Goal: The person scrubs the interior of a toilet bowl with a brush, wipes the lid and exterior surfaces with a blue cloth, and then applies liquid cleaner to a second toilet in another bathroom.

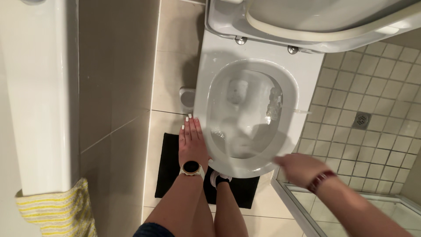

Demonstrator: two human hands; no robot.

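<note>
The left grip [192,142] lay flat and open, fingers straight, on the toilet bowl [245,116] rim at 9 o'clock, holding nothing. The right grip [298,166], blurred at 4 o'clock, closed around a thin brush handle [289,131] reaching into the bowl. A black mat [169,164] lay at 7 o'clock.

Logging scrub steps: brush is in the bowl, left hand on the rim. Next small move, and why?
Probably sweep the brush leftward across the bowl. The right hand holds its handle, blurred, with the head against the right inner wall; the left wall and bottom look untouched. The left hand lies flat on the rim, bracing, so it can stay put.
</note>
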